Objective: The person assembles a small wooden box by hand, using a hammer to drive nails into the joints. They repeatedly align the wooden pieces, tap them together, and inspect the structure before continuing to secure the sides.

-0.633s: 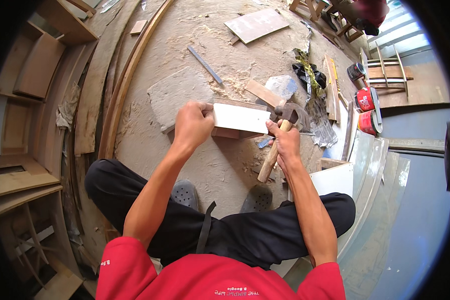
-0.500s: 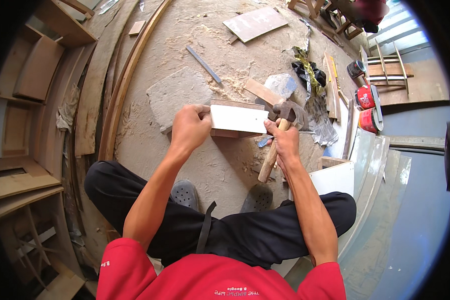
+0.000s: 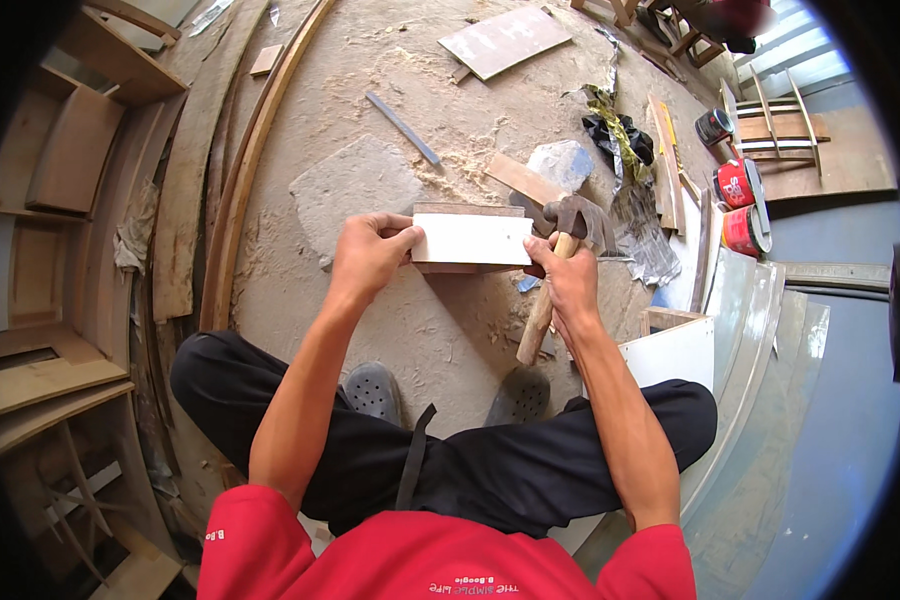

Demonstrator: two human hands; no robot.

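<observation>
Between my hands is a small wooden piece with a white panel (image 3: 470,238) facing me; brown wood shows along its upper and lower edges, so it looks like a small box. My left hand (image 3: 373,258) pinches its left end, thumb on the white face. At the other end, my right hand (image 3: 573,288) is closed round the wooden handle of a claw hammer (image 3: 536,325), while its thumb and fingertips touch the panel's right edge. The hammer's rusty head (image 3: 584,222) points up beyond my knuckles. The underside of the piece is hidden.
A flat stone slab (image 3: 355,195) lies beyond my left hand, with a grey metal strip (image 3: 402,127) farther off. A wood offcut (image 3: 523,180) and a whitish stone block (image 3: 560,166) lie behind the hammer. Red cans (image 3: 738,184) stand right; long planks (image 3: 205,190) run along the left.
My left hand has shifted its hold on the panel's left end, with the thumb now lying on the white face. The panel sits slightly farther left and more level. My right hand keeps the hammer.
</observation>
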